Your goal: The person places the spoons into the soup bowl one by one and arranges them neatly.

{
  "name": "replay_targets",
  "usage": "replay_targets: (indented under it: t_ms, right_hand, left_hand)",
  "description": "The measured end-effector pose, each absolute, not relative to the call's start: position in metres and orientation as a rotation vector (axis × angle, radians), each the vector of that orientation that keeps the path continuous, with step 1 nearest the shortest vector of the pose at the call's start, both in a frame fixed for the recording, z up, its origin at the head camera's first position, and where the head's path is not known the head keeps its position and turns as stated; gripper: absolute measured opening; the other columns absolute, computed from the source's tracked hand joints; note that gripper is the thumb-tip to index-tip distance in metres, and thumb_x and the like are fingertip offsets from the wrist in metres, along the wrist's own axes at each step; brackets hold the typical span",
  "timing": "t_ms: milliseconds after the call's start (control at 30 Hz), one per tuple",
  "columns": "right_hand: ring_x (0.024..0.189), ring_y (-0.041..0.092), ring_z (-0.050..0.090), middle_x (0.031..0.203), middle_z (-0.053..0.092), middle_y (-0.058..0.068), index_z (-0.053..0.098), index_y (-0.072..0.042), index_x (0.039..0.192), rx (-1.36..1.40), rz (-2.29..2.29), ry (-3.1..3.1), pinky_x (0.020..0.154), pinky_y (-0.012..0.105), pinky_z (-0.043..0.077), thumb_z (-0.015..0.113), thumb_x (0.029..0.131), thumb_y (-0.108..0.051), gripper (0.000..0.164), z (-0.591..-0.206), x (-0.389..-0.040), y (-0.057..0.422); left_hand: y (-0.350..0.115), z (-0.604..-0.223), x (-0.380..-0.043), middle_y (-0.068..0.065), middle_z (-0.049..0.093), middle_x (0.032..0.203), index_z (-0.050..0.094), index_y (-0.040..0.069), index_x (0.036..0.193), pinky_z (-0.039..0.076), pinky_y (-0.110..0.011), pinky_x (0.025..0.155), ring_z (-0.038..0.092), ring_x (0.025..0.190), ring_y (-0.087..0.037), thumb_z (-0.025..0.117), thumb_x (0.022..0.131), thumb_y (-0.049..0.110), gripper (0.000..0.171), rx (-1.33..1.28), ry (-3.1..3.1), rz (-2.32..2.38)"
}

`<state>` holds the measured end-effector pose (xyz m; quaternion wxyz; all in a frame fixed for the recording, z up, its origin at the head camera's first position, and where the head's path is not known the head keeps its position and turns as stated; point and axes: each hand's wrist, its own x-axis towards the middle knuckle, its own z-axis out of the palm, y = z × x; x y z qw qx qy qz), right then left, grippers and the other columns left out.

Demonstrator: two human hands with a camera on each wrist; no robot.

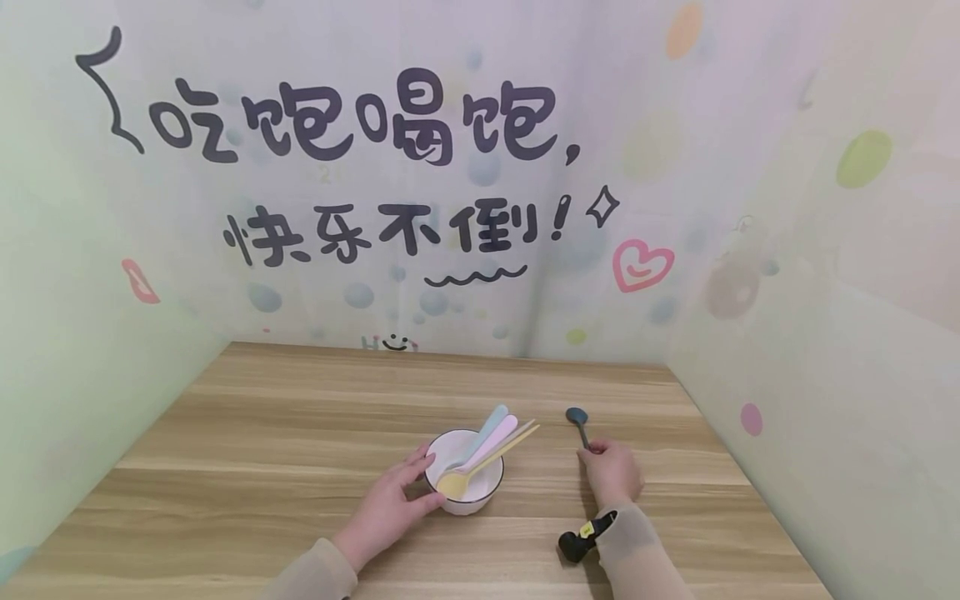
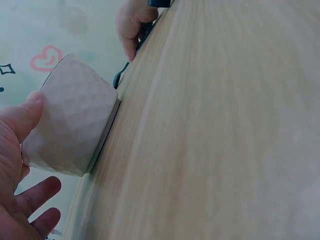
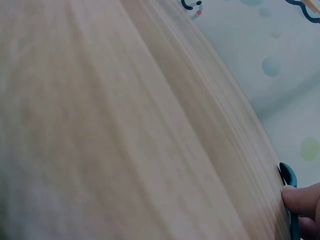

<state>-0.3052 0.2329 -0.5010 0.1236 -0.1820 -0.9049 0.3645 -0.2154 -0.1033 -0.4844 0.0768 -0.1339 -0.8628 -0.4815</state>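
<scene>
A white bowl [image 1: 474, 493] with a dark rim stands on the wooden table, its outside faceted in the left wrist view. In it lean a pale blue-green spoon [image 1: 489, 431], a pink spoon [image 1: 498, 439] and a yellow spoon [image 1: 453, 485], handles toward the far right. Thumb and fingers of my left hand [image 1: 390, 510] hold the bowl's left side. To the right, my right hand [image 1: 613, 475] pinches the handle of a dark teal spoon [image 1: 577, 416], which lies on the table with its head pointing away. My palm hides the handle's near end.
The wooden table [image 1: 262, 467] meets a printed back wall [image 1: 360, 300] and plain side walls. Another thin, pale handle [image 1: 525, 428] sticks out of the bowl beside the yellow one. A black wrist device [image 1: 577, 546] is strapped at my right sleeve.
</scene>
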Motion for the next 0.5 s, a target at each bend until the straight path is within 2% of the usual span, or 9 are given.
replay_targets:
  t_ms: [333, 500]
  right_hand:
    - [0.086, 0.031, 0.060, 0.094, 0.071, 0.013, 0.073, -0.005, 0.096, -0.496, 0.968, -2.669, 0.074, 0.047, 0.038, 0.065, 0.089, -0.022, 0.020, -0.500, -0.304, 0.236]
    - [0.085, 0.031, 0.061, 0.101, 0.070, 0.017, 0.072, -0.002, 0.100, -0.475, 0.972, -2.681, 0.069, 0.042, 0.041, 0.059, 0.091, -0.020, 0.024, -0.500, -0.304, 0.245]
  left_hand:
    - [-0.104, -0.489, -0.217, -0.009, 0.045, 0.146, 0.057, -0.001, 0.131, 0.033, -0.050, 0.109, 0.040, 0.134, -0.031, 0.079, 0.079, 0.031, 0.065, -0.397, -2.578, -1.459]
    - [-0.105, -0.489, -0.217, -0.009, 0.045, 0.147, 0.057, -0.001, 0.132, 0.032, -0.050, 0.109, 0.040, 0.134, -0.031, 0.079, 0.079, 0.031, 0.066, -0.404, -2.577, -1.465]
